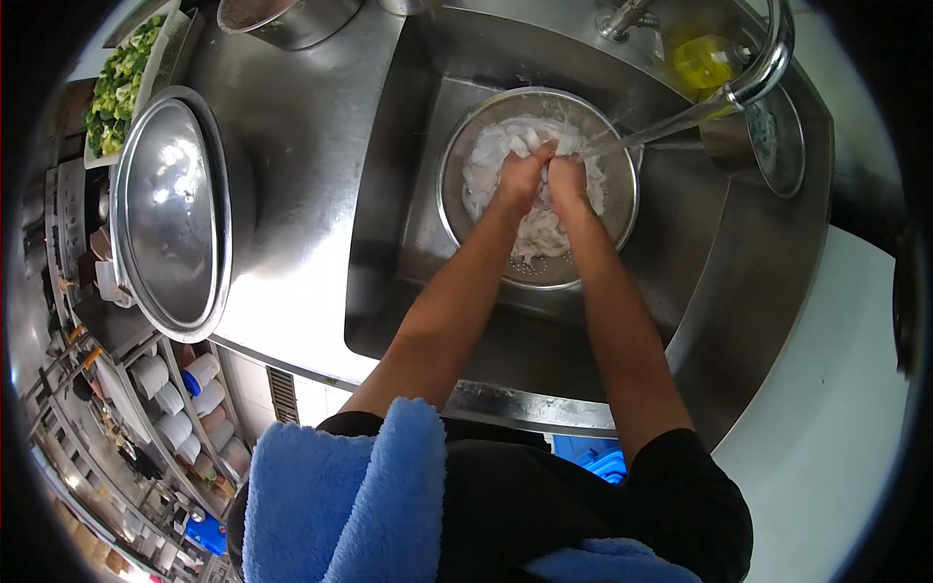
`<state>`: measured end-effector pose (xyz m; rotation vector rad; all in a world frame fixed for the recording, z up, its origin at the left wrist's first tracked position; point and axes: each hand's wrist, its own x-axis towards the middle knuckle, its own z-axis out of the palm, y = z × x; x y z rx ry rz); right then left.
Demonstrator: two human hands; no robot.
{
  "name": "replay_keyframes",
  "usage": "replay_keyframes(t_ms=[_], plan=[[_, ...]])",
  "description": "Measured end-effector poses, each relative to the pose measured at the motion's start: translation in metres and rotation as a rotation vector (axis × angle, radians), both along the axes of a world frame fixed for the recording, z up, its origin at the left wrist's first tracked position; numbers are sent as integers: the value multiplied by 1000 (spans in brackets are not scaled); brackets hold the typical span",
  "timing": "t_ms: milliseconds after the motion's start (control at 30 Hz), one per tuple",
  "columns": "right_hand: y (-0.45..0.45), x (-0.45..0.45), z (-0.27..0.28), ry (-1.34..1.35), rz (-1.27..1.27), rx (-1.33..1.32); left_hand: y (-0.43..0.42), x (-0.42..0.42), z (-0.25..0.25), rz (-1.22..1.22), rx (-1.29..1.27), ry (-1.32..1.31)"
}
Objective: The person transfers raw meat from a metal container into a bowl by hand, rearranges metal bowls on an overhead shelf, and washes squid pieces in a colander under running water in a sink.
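Note:
Both hands are inside a round metal colander (454, 219) that stands in the steel sink. Soft, slippery-looking white food pieces (544, 236) fill much of it; their exact kind I cannot make out. My left hand (523, 178) has its fingers curled into the pieces. Close beside it, nearly touching, my right hand (567, 181) is closed among them too. The fingertips of both are partly hidden. A stream of water (671, 126) from the curved tap (768, 73) falls into the colander just right of my hands.
A steel sink (671, 228) surrounds the colander. Left on the counter (301, 175) stand a large lidded oval pot (167, 214), a metal pot (301, 21) and a tray of broccoli (121, 87). A yellow liquid bottle (704, 62) and a round lid (776, 141) sit behind the tap.

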<state>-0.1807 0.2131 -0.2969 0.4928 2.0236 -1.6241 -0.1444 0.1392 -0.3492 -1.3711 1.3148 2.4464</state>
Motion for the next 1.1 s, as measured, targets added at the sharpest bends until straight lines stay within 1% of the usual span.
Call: replay_keyframes(t_ms=[33, 67, 100, 133, 200, 233, 267, 300, 367, 400, 467, 500, 567, 600, 633, 700, 733, 767, 800, 833, 867, 900, 933, 1000, 1033, 1067, 1100], plan=[[1, -2, -6, -6, -3, -4, 3, 3, 20, 13, -54, 33], [1, -3, -2, -29, -17, 37, 8, 8, 55, 29, -107, 66], [0, -5, 9, -51, -30, 77, 10, 11, 74, 45, -162, 100], [-3, -7, 15, -72, -42, 116, 14, 11, 70, 90, -236, 87], [-1, -10, -14, 1, -8, 161, 29, 10, 60, 176, -377, 59], [4, -12, -31, 42, 5, 187, 25, 9, 72, 104, -310, 10], [6, -9, -39, 2, -42, 35, 14, 10, 93, 32, -244, -45], [7, -7, -31, -46, -16, 13, 6, 13, 104, -37, -181, -101], [6, -2, -2, -142, 39, -32, 7, 11, 74, 37, -241, -33], [7, -1, 0, -111, 96, 8, 8, 9, 67, 70, -268, 3], [9, 0, 3, -47, 211, 92, 7, 8, 52, -28, -361, -66], [11, -2, 2, -52, 284, 201, 4, 9, 47, -70, -410, -104], [10, -8, -5, -60, 469, 399, 0, 1, 28, -353, -499, -201], [5, -3, 15, -62, 446, 245, -2, -1, 14, -474, -544, -269], [2, 8, 39, -75, 434, 81, 4, -2, -8, -619, -757, -164], [9, 9, 13, -77, 376, 8, 16, -5, -22, -693, -938, -174], [8, 6, -3, -82, 346, -30, 17, -7, -22, -564, -742, -126], [6, 3, -8, -123, 313, -102, 34, -13, -48, -331, -586, -323], [12, -2, -10, -170, 267, -160, 19, -1, -3, -316, -390, -269], [13, -1, -4, -213, 207, -210, 17, 8, 21, -238, -283, -284], [4, 3, 19, -168, 243, -138, 17, 15, 34, -171, -179, -280], [-1, 6, 40, -115, 270, -65, 19, 16, 38, -45, -32, -242], [2, 10, 40, -80, 308, -81, 22, 14, 34, 82, 118, -199], [7, 15, 37, -22, 390, -110, 30, 8, 19, 168, 215, -179], [10, 19, 32, 51, 392, -123, 30, 12, 19, 208, 265, -168], [14, 21, 26, 128, 390, -133, 31, 16, 19, 175, 250, -135], [15, 19, 17, 211, 381, -145, 27, 19, 33, 136, 233, -99]])
